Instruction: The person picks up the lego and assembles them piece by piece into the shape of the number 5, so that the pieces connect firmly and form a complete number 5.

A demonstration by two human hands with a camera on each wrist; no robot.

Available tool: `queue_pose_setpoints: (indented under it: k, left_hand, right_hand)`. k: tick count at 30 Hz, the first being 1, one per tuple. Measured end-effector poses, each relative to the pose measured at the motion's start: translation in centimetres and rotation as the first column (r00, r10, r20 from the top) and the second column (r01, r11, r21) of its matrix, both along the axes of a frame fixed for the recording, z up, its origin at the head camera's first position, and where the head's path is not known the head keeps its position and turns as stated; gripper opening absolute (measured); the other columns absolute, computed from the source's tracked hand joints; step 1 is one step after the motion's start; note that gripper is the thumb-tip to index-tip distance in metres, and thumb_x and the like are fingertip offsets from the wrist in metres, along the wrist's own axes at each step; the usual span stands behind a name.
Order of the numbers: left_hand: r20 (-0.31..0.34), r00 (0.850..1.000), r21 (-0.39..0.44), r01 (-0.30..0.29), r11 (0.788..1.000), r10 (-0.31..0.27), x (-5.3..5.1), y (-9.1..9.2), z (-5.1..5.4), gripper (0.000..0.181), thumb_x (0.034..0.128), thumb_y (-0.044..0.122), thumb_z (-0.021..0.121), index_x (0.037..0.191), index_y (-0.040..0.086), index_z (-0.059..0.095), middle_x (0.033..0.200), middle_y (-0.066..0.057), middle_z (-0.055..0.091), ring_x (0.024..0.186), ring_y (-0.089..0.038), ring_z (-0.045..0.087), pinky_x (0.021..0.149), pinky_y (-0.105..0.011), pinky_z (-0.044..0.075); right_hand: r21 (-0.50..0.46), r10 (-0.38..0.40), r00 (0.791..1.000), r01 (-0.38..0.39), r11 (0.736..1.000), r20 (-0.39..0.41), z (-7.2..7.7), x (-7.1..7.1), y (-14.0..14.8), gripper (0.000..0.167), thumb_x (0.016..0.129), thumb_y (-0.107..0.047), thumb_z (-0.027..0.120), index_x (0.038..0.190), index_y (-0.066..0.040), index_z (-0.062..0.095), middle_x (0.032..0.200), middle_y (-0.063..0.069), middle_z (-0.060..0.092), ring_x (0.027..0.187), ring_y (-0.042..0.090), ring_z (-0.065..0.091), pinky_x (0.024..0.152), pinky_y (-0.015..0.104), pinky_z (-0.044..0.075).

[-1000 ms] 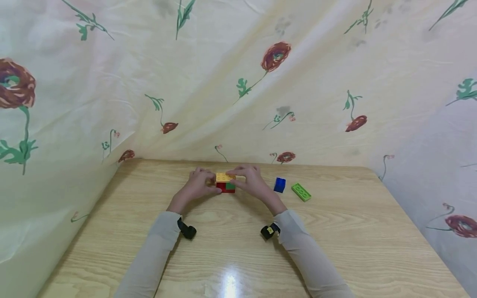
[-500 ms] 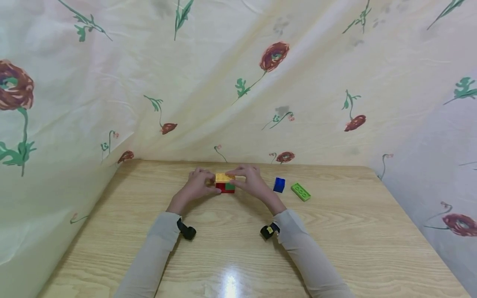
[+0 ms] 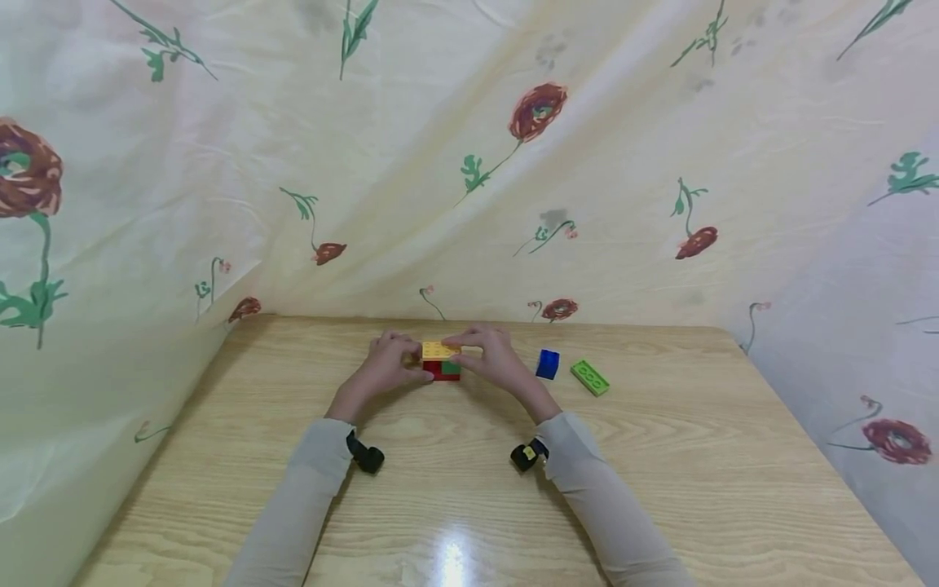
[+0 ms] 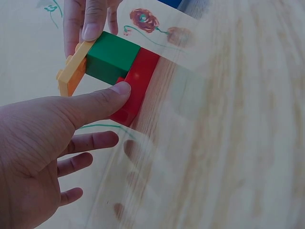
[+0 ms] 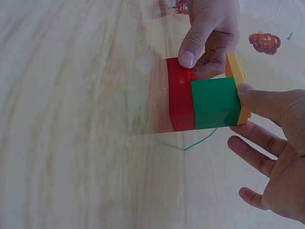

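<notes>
A red brick (image 5: 181, 98) stands on the table with a green brick (image 5: 216, 103) on its right part. Across the top of the green brick lies a yellow-orange plate (image 3: 437, 351), its left end overhanging a gap above the red brick. My left hand (image 3: 390, 363) grips the red brick at its left end, thumb on the front face and the other fingers behind. With thumb and fingers, my right hand (image 3: 496, 359) pinches the yellow-orange plate near its right end. The right wrist view shows the plate touching the green brick; its studs face up, away from the table.
Right of the hands, a blue brick (image 3: 548, 364) lies on the wooden table (image 3: 440, 473). Beside it is a lime-green plate (image 3: 590, 377). A flower-patterned cloth (image 3: 411, 163) hangs behind the table and along its sides.
Both hands and the bricks hold the same pose. Only the head view has shifted slightly, so everything sits a little farther left in it.
</notes>
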State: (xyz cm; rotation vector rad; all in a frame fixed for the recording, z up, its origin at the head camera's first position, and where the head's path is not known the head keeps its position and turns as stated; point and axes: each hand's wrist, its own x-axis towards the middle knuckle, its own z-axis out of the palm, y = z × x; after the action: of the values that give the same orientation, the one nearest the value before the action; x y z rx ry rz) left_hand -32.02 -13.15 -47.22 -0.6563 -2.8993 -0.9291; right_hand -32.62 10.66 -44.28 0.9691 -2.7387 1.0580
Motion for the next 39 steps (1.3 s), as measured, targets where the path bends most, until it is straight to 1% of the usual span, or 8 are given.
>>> queue_pose_setpoints:
  k: [5, 11, 18, 23, 28, 35, 39]
  left_hand:
    - [0.011, 1.000, -0.003, -0.009, 1.000, 0.009, 0.10, 0.05, 0.06, 0.024, 0.0846, 0.035, 0.084, 0.093, 0.016, 0.073, 0.102, -0.003, 0.068, 0.111, -0.029, 0.045, 0.102, -0.056, 0.029]
    - [0.022, 1.000, -0.012, -0.019, 1.000, 0.019, 0.27, 0.15, 0.26, 0.026, 0.0850, 0.035, 0.084, 0.095, 0.015, 0.073, 0.106, -0.004, 0.069, 0.117, -0.031, 0.045, 0.105, -0.057, 0.029]
    - [0.013, 1.000, -0.011, -0.014, 1.000, 0.014, 0.16, 0.06, 0.09, 0.025, 0.0850, 0.036, 0.084, 0.090, 0.016, 0.070, 0.102, -0.002, 0.067, 0.115, -0.030, 0.045, 0.105, -0.057, 0.028]
    - [0.010, 1.000, -0.005, -0.010, 1.000, 0.010, 0.06, 0.02, -0.02, 0.025, 0.0852, 0.037, 0.083, 0.086, 0.017, 0.068, 0.101, -0.002, 0.067, 0.114, -0.030, 0.045, 0.105, -0.058, 0.028]
    - [0.010, 1.000, -0.001, -0.008, 1.000, 0.008, 0.02, -0.01, -0.05, 0.024, 0.0853, 0.037, 0.083, 0.086, 0.018, 0.068, 0.100, -0.002, 0.066, 0.112, -0.029, 0.044, 0.104, -0.057, 0.028]
    - [0.009, 1.000, -0.005, -0.010, 1.000, 0.010, -0.04, -0.03, -0.07, 0.025, 0.0851, 0.037, 0.084, 0.083, 0.018, 0.067, 0.096, -0.001, 0.065, 0.111, -0.028, 0.045, 0.103, -0.056, 0.028]
    - [0.008, 1.000, -0.007, -0.009, 1.000, 0.009, -0.08, -0.09, -0.06, 0.025, 0.0853, 0.036, 0.083, 0.084, 0.018, 0.067, 0.096, -0.001, 0.065, 0.112, -0.029, 0.044, 0.103, -0.056, 0.028]
  right_hand:
    - [0.002, -0.009, 1.000, 0.009, 1.000, 0.003, -0.05, 0.04, 0.00, 0.032, 0.094, -0.021, 0.075, 0.126, -0.017, 0.073, 0.122, 0.006, 0.073, 0.117, 0.028, 0.062, 0.109, 0.060, 0.031]
    - [0.011, -0.023, 1.000, 0.023, 1.000, 0.004, -0.18, 0.02, -0.04, 0.032, 0.094, -0.021, 0.075, 0.126, -0.019, 0.073, 0.122, 0.005, 0.072, 0.117, 0.027, 0.062, 0.108, 0.059, 0.035]
    - [0.040, -0.037, 0.999, 0.037, 0.999, -0.005, 0.07, 0.26, -0.10, 0.032, 0.095, -0.023, 0.074, 0.127, -0.020, 0.073, 0.122, 0.006, 0.071, 0.118, 0.028, 0.062, 0.110, 0.062, 0.029]
    - [0.051, -0.031, 0.999, 0.032, 0.998, -0.027, 0.25, 0.37, -0.10, 0.033, 0.094, -0.024, 0.075, 0.126, -0.019, 0.073, 0.122, 0.007, 0.071, 0.118, 0.029, 0.063, 0.109, 0.063, 0.030]
    - [0.054, -0.022, 0.999, 0.024, 0.998, -0.027, 0.26, 0.31, -0.07, 0.033, 0.094, -0.023, 0.074, 0.127, -0.019, 0.073, 0.123, 0.007, 0.071, 0.119, 0.029, 0.062, 0.110, 0.064, 0.029]
    - [0.076, -0.023, 0.999, 0.025, 0.997, -0.034, 0.27, 0.20, -0.15, 0.032, 0.095, -0.023, 0.074, 0.127, -0.020, 0.073, 0.126, 0.007, 0.071, 0.122, 0.030, 0.061, 0.109, 0.063, 0.029]
    - [0.084, -0.010, 0.999, 0.014, 0.996, -0.049, 0.43, 0.17, -0.23, 0.032, 0.094, -0.023, 0.074, 0.127, -0.019, 0.073, 0.125, 0.006, 0.072, 0.122, 0.030, 0.061, 0.107, 0.062, 0.030]
